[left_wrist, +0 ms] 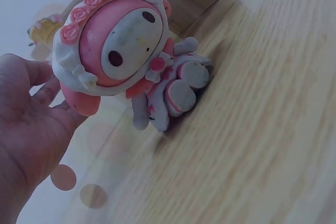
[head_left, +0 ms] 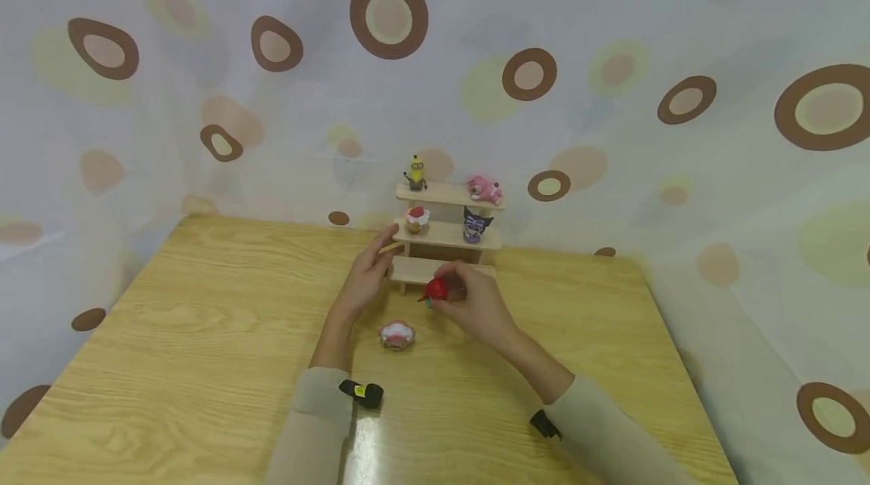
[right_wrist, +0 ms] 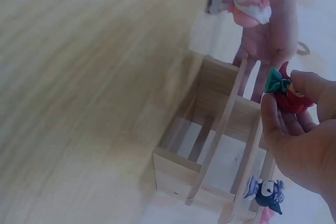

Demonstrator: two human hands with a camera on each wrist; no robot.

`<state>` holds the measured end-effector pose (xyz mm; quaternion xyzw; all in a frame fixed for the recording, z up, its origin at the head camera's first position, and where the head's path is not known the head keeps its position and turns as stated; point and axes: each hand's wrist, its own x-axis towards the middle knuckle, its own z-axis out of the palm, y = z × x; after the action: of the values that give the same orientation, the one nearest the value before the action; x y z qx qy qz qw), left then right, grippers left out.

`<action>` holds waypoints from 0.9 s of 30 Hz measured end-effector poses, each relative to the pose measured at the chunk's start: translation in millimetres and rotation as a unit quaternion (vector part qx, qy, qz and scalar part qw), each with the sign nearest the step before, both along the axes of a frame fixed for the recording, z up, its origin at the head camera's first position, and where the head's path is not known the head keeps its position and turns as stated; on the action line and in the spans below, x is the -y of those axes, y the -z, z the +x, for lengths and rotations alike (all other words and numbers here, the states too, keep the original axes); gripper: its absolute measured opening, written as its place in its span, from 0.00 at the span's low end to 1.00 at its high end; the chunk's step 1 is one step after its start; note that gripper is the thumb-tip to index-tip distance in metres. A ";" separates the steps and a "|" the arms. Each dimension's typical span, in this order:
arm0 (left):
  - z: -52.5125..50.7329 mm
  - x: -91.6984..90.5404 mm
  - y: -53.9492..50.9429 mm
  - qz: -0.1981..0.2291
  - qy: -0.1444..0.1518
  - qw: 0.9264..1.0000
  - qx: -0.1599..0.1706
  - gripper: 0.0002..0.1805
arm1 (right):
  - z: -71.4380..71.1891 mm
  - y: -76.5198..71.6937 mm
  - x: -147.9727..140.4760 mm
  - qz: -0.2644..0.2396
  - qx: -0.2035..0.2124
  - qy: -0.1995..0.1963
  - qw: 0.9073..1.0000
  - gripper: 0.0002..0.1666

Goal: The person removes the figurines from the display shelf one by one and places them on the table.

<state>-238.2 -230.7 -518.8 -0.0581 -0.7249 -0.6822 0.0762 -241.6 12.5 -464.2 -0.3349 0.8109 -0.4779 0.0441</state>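
My right hand (head_left: pixel 479 307) pinches a small red figurine (head_left: pixel 437 289) between thumb and fingers, just in front of the lowest tier of a wooden three-tier display shelf (head_left: pixel 445 194). In the right wrist view a green part of that figurine (right_wrist: pixel 296 100) shows too. My left hand (head_left: pixel 362 282) is at the shelf's left side, fingers extended towards its edge; whether they touch it is hard to tell. A pink-and-white bonneted figurine (left_wrist: pixel 131 45) sits on the table in front of the shelf, hiding part of the left hand's fingers in the left wrist view.
On the top tier are a yellow figurine (head_left: pixel 416 174) at left and a pink one (head_left: pixel 485 189) at right. The middle tier holds an ice-cream-like figurine (head_left: pixel 416 219) and a black-and-purple one (head_left: pixel 474 227). Behind the wooden table (head_left: pixel 224 304) hangs a patterned curtain (head_left: pixel 306 115).
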 end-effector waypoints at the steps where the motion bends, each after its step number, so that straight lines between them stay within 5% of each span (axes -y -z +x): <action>1: -0.4 0.0 -0.1 -0.002 0.000 1.000 0.000 0.30 | 2.2 2.1 -2.1 0.000 0.000 -0.007 1.000 0.24; 7: 0.5 1.1 0.5 -0.007 -0.001 1.000 0.005 0.30 | 12.5 20.4 -11.8 -0.006 0.020 -0.053 0.998 0.24; 27: 1.5 -0.6 -2.9 -0.007 0.004 1.000 0.004 0.31 | 28.4 51.0 -21.4 0.046 0.058 -0.056 0.996 0.21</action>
<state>-236.7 -230.1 -515.9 -0.0587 -0.7299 -0.6774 0.0699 -213.2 33.9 -515.1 -0.3490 0.8080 -0.4555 0.1334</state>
